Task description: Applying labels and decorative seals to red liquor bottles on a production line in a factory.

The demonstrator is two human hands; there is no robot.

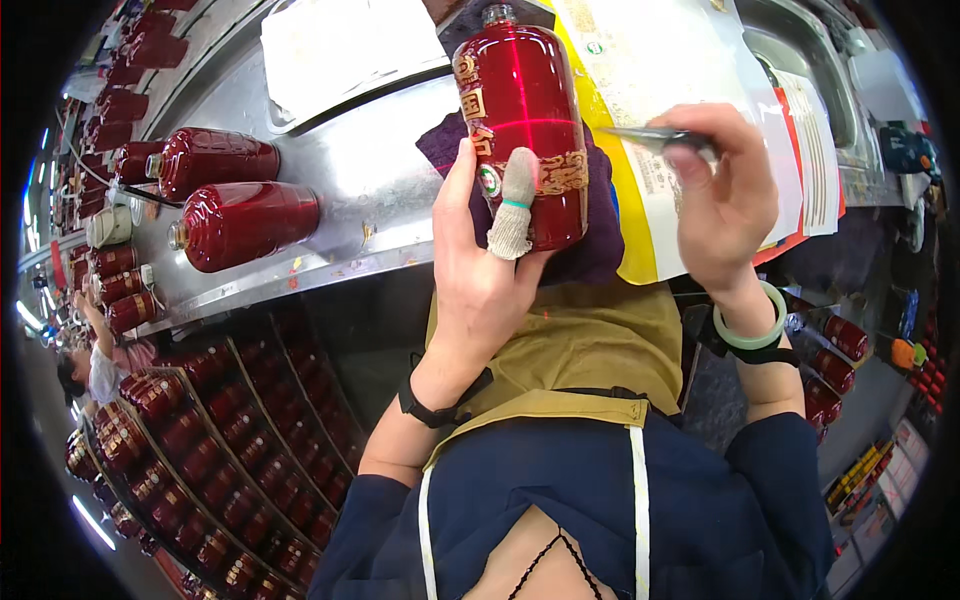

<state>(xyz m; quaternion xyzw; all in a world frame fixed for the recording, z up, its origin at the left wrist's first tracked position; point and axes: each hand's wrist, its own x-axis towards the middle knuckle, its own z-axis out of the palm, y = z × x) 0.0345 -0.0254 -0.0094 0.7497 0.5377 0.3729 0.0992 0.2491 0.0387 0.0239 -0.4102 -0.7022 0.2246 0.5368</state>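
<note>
A glossy red bottle with gold raised decoration lies on a dark purple cloth, its neck pointing away from me. Red laser lines cross on its surface. My left hand holds its near left side, with a white knitted finger cover on one finger pressed against the bottle. To the right of the bottle, my right hand pinches a pair of dark, pointed metal tweezers. Their tips point left toward the bottle, apart from it, above the sheets.
More red bottles lie on the steel bench at left. White paper lies beyond. A yellow sheet and pale decal sheets cover the right side near a steel sink. Racks of bottles and another person are at left.
</note>
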